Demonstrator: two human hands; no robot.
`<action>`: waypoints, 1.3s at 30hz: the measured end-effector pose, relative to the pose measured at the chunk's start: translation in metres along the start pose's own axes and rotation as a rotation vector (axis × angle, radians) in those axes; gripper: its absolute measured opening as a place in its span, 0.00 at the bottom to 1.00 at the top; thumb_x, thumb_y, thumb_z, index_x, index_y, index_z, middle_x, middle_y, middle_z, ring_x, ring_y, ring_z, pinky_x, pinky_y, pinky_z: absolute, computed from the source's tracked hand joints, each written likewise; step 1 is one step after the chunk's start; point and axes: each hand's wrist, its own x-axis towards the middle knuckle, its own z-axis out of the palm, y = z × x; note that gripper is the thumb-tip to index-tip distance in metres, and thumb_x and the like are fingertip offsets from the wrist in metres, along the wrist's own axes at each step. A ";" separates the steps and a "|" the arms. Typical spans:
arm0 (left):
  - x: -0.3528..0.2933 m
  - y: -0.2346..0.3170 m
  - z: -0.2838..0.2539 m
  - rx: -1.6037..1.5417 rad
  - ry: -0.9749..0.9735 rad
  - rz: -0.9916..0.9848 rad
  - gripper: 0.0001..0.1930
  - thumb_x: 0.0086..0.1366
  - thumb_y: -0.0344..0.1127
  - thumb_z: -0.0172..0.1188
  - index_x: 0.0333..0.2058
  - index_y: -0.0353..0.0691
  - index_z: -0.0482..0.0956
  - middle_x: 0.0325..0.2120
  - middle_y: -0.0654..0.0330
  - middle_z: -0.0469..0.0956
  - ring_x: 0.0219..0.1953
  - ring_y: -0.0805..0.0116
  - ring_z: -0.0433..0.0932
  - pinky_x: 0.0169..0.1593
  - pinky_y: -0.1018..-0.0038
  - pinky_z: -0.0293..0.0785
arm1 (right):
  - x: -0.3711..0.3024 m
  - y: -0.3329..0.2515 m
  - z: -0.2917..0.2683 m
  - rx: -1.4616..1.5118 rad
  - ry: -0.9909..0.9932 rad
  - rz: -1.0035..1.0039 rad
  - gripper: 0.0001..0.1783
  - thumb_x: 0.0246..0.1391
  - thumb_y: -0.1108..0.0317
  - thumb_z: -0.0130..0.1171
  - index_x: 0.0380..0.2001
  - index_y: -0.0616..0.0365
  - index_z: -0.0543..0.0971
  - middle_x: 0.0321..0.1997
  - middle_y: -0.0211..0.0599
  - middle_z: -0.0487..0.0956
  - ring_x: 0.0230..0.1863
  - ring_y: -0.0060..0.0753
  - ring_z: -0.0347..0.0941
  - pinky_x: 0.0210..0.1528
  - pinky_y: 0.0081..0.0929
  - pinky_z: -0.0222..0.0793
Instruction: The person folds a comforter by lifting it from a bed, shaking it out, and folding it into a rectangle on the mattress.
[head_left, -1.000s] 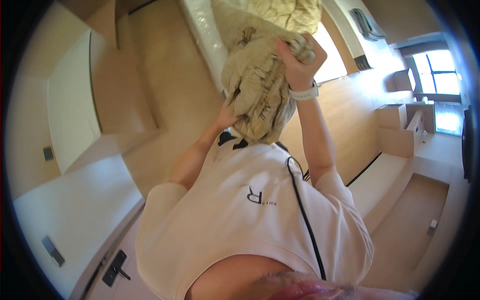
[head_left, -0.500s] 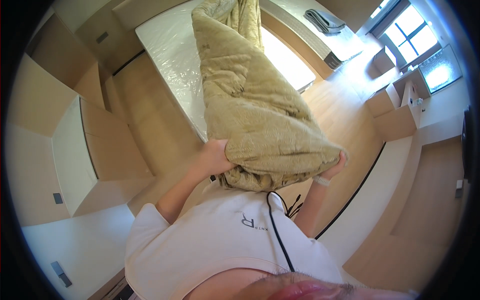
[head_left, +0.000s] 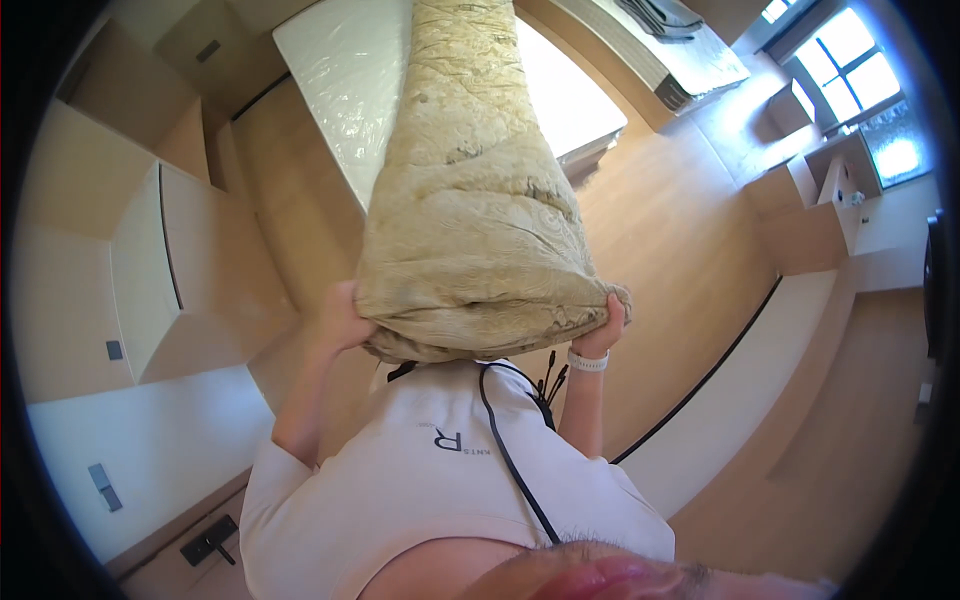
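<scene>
A thick golden-beige quilt [head_left: 470, 230] with a patterned weave stretches from my waist up over the mattress. My left hand [head_left: 347, 318] grips its near left corner, fingers mostly hidden behind the cloth. At the near right corner my right hand [head_left: 603, 328] is closed round a bunched bit of the quilt, thumb on top. Between both hands the near edge hangs in folds close to my body. The far end runs out of view over the plastic-wrapped mattress [head_left: 335, 90].
Another mattress [head_left: 690, 70] at the back right carries a folded grey cloth [head_left: 660, 18]. Wooden cabinets [head_left: 215, 260] stand on the left, with a low wooden unit [head_left: 805, 225] at right near the window [head_left: 848, 62]. A black cable [head_left: 510, 450] hangs down my shirt.
The quilt has straightened and spread more evenly between my hands. Both hands have shifted left in view, and the right corner came inward with my right hand.
</scene>
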 end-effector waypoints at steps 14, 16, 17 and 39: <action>0.030 -0.189 0.073 0.149 0.085 -0.291 0.28 0.54 0.43 0.63 0.52 0.36 0.74 0.45 0.41 0.77 0.51 0.42 0.74 0.53 0.54 0.69 | 0.035 0.097 0.039 -0.400 -0.167 0.127 0.07 0.54 0.71 0.62 0.33 0.64 0.78 0.31 0.27 0.75 0.34 0.20 0.69 0.37 0.20 0.66; 0.046 -0.174 0.086 0.140 0.113 -0.241 0.30 0.53 0.42 0.63 0.54 0.37 0.72 0.46 0.42 0.76 0.53 0.42 0.72 0.55 0.54 0.68 | 0.050 0.092 0.062 -0.414 -0.129 0.088 0.06 0.55 0.71 0.61 0.30 0.63 0.78 0.29 0.27 0.75 0.31 0.20 0.68 0.35 0.20 0.66; 0.050 -0.157 0.094 0.099 0.224 -0.317 0.31 0.53 0.41 0.64 0.55 0.37 0.70 0.47 0.43 0.76 0.53 0.43 0.72 0.55 0.54 0.67 | 0.057 0.101 0.069 -0.423 -0.095 0.094 0.05 0.54 0.71 0.61 0.30 0.63 0.78 0.29 0.26 0.75 0.31 0.20 0.68 0.34 0.20 0.66; 0.461 -0.127 -0.098 -0.451 0.081 -0.359 0.12 0.60 0.33 0.61 0.39 0.32 0.84 0.30 0.59 0.82 0.32 0.71 0.79 0.35 0.71 0.75 | 0.400 0.154 0.423 -0.375 -0.405 0.521 0.16 0.57 0.59 0.57 0.39 0.61 0.78 0.41 0.40 0.80 0.41 0.36 0.78 0.47 0.35 0.76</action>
